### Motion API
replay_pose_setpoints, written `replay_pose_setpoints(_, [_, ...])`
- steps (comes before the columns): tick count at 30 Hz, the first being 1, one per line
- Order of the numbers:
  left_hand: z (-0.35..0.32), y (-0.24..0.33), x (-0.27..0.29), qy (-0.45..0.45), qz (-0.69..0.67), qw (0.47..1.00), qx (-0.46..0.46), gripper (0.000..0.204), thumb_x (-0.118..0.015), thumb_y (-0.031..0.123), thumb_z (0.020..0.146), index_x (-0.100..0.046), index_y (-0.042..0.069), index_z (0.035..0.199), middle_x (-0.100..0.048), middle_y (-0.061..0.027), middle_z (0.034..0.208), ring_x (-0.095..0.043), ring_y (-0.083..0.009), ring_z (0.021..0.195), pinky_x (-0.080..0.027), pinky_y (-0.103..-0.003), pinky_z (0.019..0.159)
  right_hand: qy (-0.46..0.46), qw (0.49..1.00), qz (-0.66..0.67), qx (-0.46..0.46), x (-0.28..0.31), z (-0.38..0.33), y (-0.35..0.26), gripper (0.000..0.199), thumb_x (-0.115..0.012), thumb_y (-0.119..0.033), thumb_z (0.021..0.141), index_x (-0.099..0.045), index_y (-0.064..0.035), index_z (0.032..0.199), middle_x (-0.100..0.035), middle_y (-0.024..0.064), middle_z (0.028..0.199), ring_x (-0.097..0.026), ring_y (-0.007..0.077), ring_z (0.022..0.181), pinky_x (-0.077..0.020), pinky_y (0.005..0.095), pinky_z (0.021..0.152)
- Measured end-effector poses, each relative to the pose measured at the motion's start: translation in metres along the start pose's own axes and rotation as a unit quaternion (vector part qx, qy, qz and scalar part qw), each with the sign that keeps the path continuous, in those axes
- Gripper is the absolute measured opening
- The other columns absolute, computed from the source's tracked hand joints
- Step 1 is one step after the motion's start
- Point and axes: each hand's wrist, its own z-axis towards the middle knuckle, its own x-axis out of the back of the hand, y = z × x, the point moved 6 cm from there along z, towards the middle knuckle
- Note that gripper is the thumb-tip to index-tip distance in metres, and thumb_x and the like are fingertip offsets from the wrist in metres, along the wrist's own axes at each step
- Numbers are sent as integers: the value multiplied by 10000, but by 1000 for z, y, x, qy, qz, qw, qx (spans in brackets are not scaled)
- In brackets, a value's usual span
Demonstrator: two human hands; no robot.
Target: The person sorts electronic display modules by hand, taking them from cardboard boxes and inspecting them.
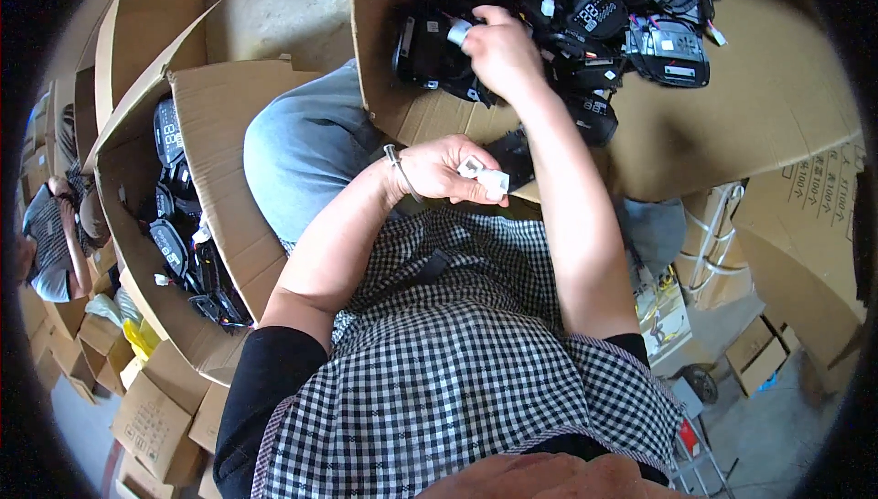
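Observation:
My left hand [446, 170] is closed above my lap, pinching a few small white plastic pieces [483, 175] between thumb and fingers. My right hand [505, 53] reaches over the heap of black display units [599, 12] on the cardboard. Its fingers are bent round a small white piece [459, 32], beside a black unit with thin coloured wires [422, 46]. Slight blur hides just how the fingers meet that piece. Several units show pale digit-shaped windows, wires and white plugs.
A tall open carton [233, 179] at the left holds more black units. Stacked cartons [151, 421] fill the far left, where another person [57, 234] sits. At the right are a cardboard flap [796, 225], a white frame [718, 234] and a small wheel [700, 382].

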Motion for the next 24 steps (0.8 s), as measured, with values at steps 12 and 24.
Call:
replay_pose_setpoints(12, [-1, -4, 10, 46, 55, 997, -14, 221, -675, 233, 887, -699, 65, 1029, -653, 27, 795, -535, -52, 623, -440, -205, 554, -211, 960, -153, -102, -29, -46, 74, 178, -557, -161, 863, -699, -78, 930, -615, 144, 1080, -646, 339, 925, -516, 454, 796])
replay_pose_setpoints(24, [-1, 13, 34, 258, 213, 906, -258, 404, -671, 138, 844, -604, 76, 1237, -493, -127, 1381, -460, -279, 1280, -378, -385, 1051, -121, 965, -178, 153, 8, -140, 9, 105, -596, -88, 774, -634, -26, 850, -619, 98, 908, -593, 291, 833, -471, 425, 756])
